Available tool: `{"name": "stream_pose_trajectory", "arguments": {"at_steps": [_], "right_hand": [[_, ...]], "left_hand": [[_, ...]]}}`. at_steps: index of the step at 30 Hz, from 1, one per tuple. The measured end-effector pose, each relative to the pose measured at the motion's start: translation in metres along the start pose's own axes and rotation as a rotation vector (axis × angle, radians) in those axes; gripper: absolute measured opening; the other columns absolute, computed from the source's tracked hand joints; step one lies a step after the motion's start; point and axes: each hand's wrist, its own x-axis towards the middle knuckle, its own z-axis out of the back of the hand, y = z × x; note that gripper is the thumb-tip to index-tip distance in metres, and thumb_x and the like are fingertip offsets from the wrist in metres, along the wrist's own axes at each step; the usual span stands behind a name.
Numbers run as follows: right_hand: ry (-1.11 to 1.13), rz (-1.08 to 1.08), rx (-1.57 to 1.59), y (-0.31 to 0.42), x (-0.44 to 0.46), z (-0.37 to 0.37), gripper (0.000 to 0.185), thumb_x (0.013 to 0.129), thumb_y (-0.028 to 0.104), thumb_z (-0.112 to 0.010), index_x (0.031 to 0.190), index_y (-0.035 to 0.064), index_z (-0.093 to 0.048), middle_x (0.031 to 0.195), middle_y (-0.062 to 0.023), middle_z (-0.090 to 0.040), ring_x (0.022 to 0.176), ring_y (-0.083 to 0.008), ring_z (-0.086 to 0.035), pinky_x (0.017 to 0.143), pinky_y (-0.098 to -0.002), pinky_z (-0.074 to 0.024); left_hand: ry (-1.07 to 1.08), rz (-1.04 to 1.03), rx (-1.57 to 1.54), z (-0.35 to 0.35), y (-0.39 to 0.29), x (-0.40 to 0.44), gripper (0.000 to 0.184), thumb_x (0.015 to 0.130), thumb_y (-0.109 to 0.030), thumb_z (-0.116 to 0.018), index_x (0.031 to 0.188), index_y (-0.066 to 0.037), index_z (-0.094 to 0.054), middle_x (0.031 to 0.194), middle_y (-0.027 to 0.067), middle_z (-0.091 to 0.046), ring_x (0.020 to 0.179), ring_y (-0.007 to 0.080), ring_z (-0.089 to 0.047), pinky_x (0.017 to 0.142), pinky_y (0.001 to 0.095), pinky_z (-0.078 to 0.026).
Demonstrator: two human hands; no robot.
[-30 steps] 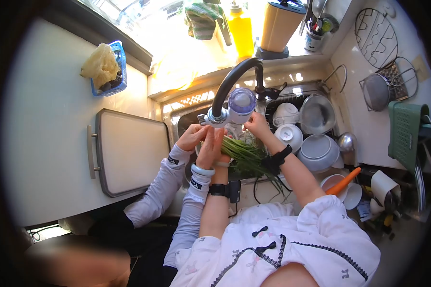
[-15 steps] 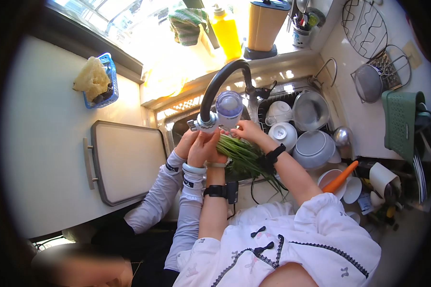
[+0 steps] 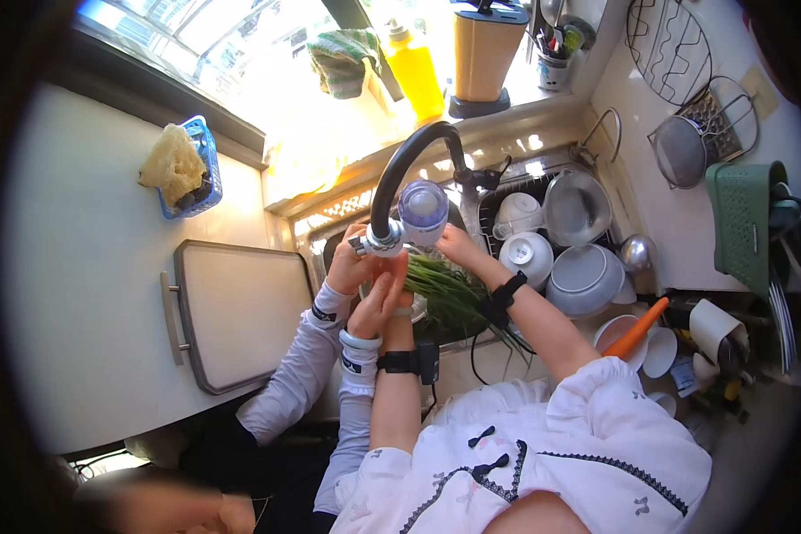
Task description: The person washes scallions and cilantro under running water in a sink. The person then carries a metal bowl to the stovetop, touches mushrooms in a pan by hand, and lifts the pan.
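Observation:
A bunch of long-stemmed greens (image 3: 443, 289) lies over the sink under the tap, its loose ends trailing toward my right forearm. My left hand (image 3: 402, 276) is closed around the stems at the left end, partly hidden by the tap head and another person's hand. My right hand (image 3: 456, 246) is closed at the upper edge of the bunch, its fingertips hidden behind the clear filter (image 3: 424, 212) on the tap. Another person's hand (image 3: 348, 265) touches the tap head (image 3: 382, 240). That person's nearer hand (image 3: 378, 307) is against my left hand and wrist.
White bowls (image 3: 527, 256) and a steel strainer (image 3: 578, 207) fill the rack on the right. A carrot (image 3: 637, 328) lies across bowls nearer me. A lidded board or tray (image 3: 240, 311) rests on the left counter, below a blue basket (image 3: 206, 169). A black tap neck (image 3: 390, 173) arches overhead.
The other person's farther hand has risen to the side of the tap head, and the nearer one has lowered slightly. My right hand now sits partly behind the filter. The view has shifted slightly.

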Motion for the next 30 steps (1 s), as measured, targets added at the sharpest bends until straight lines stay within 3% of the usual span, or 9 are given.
{"name": "stream_pose_trajectory", "arguments": {"at_steps": [2, 5, 7, 9, 13, 15, 18, 22, 30], "right_hand": [[0.064, -0.155, -0.070, 0.050, 0.000, 0.015, 0.026, 0.073, 0.017, -0.056, 0.094, 0.0022, -0.057, 0.082, -0.0123, -0.062, 0.071, -0.0265, -0.060, 0.065, -0.0310, -0.0459], [0.064, -0.211, -0.094, 0.062, -0.001, 0.014, 0.025, 0.074, 0.017, -0.055, 0.094, 0.0008, -0.057, 0.083, -0.0122, -0.062, 0.076, -0.0234, -0.060, 0.067, -0.0297, -0.0459], [0.069, -0.239, -0.091, 0.065, -0.003, 0.012, 0.026, 0.075, 0.018, -0.055, 0.095, 0.0009, -0.057, 0.085, -0.0120, -0.062, 0.077, -0.0223, -0.060, 0.068, -0.0293, -0.0458], [0.055, -0.277, 0.055, 0.066, -0.005, 0.008, 0.028, 0.076, 0.021, -0.056, 0.097, 0.0025, -0.056, 0.090, -0.0122, -0.061, 0.082, -0.0206, -0.059, 0.070, -0.0283, -0.0450], [0.173, -0.301, 0.231, 0.055, -0.013, 0.003, 0.040, 0.075, 0.032, -0.058, 0.105, 0.0046, -0.053, 0.091, -0.0113, -0.060, 0.086, -0.0208, -0.058, 0.073, -0.0291, -0.0437], [0.257, -0.265, -0.117, 0.080, -0.021, 0.011, 0.041, 0.077, 0.037, -0.055, 0.100, 0.0034, -0.054, 0.089, -0.0134, -0.060, 0.084, -0.0233, -0.058, 0.071, -0.0303, -0.0434], [0.397, -0.247, -0.221, 0.083, -0.023, 0.009, 0.041, 0.078, 0.040, -0.051, 0.093, 0.0029, -0.054, 0.083, -0.0168, -0.059, 0.078, -0.0310, -0.057, 0.068, -0.0356, -0.0438], [0.346, -0.206, -0.418, 0.085, -0.033, 0.007, 0.032, 0.081, 0.035, -0.047, 0.079, 0.0034, -0.052, 0.074, -0.0183, -0.055, 0.070, -0.0338, -0.054, 0.059, -0.0395, -0.0406], [0.243, -0.199, -0.317, 0.078, -0.041, 0.003, 0.030, 0.084, 0.034, -0.042, 0.079, 0.0053, -0.051, 0.071, -0.0169, -0.054, 0.067, -0.0350, -0.053, 0.056, -0.0414, -0.0394]], "left_hand": [[0.038, -0.103, 0.412, -0.001, -0.007, -0.001, 0.029, 0.082, -0.012, -0.047, 0.109, -0.002, -0.041, 0.100, 0.0071, -0.049, 0.095, 0.0164, -0.047, 0.084, 0.0265, -0.038], [0.225, -0.647, 1.422, -0.009, -0.015, 0.009, 0.028, 0.081, -0.011, -0.049, 0.107, -0.003, -0.042, 0.099, 0.0071, -0.049, 0.093, 0.0166, -0.048, 0.083, 0.0275, -0.039], [0.259, -0.943, 1.637, -0.008, -0.019, 0.019, 0.028, 0.080, -0.011, -0.051, 0.106, -0.003, -0.043, 0.098, 0.0071, -0.050, 0.091, 0.0167, -0.049, 0.082, 0.0282, -0.040], [0.229, -1.072, 1.730, 0.000, -0.025, 0.032, 0.027, 0.080, -0.010, -0.052, 0.105, -0.003, -0.044, 0.097, 0.0070, -0.050, 0.090, 0.0168, -0.050, 0.081, 0.0289, -0.042], [0.129, -1.058, 1.788, 0.031, -0.026, 0.055, 0.027, 0.078, -0.009, -0.055, 0.103, -0.004, -0.045, 0.095, 0.0070, -0.051, 0.088, 0.0169, -0.051, 0.079, 0.0299, -0.043], [0.060, -1.020, 1.727, 0.035, -0.016, 0.055, 0.027, 0.078, -0.011, -0.056, 0.101, -0.003, -0.046, 0.094, 0.0069, -0.052, 0.088, 0.0171, -0.052, 0.079, 0.0296, -0.043], [-0.032, -1.052, 1.735, 0.031, -0.032, 0.053, 0.026, 0.077, -0.011, -0.058, 0.100, -0.002, -0.048, 0.092, 0.0068, -0.054, 0.087, 0.0169, -0.053, 0.079, 0.0290, -0.043], [0.040, -1.052, 1.792, 0.032, -0.046, 0.045, 0.030, 0.080, -0.016, -0.054, 0.106, -0.001, -0.047, 0.098, 0.0089, -0.054, 0.090, 0.0180, -0.053, 0.080, 0.0301, -0.043], [0.078, -0.775, 1.736, 0.030, -0.042, 0.032, 0.039, 0.085, -0.023, -0.045, 0.115, 0.001, -0.040, 0.109, 0.0110, -0.050, 0.101, 0.0208, -0.048, 0.088, 0.0337, -0.038]]}}
